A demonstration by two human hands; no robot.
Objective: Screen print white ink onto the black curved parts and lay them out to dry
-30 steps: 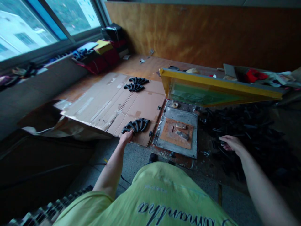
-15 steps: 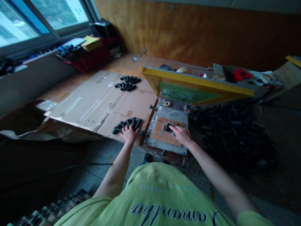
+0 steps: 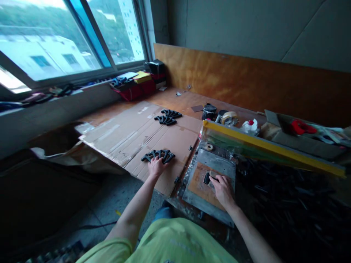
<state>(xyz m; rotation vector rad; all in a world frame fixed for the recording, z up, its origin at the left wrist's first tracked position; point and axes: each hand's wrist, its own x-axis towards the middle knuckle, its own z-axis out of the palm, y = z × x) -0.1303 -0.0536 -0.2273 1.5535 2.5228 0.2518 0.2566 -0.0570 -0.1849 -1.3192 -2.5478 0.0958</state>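
My left hand (image 3: 157, 166) rests at the near side of a fan-shaped row of black plastic handle-like parts (image 3: 169, 157), its fingers stretched out over them. These parts lie on flattened cardboard (image 3: 131, 142). At the right, my right hand (image 3: 222, 187) pinches a short black plastic part (image 3: 207, 178) between thumb and fingers. That part sits on a brown board (image 3: 201, 188) fixed to a grey metal plate (image 3: 216, 159). Behind the plate a yellow-edged screen frame (image 3: 263, 144) with greenish mesh stands tilted up.
Two more rows of black parts (image 3: 168, 117) lie farther back on the cardboard. A large dark heap of similar parts (image 3: 296, 201) is at the right. A tape roll (image 3: 209, 147), a black tub (image 3: 209, 110) and an open carton (image 3: 276, 135) stand around the frame. Windows (image 3: 115, 33) are at the left.
My view has tilted up, so the bench appears lower and farther right. My left hand stays at the near row; my right hand stays with the black part on the board.
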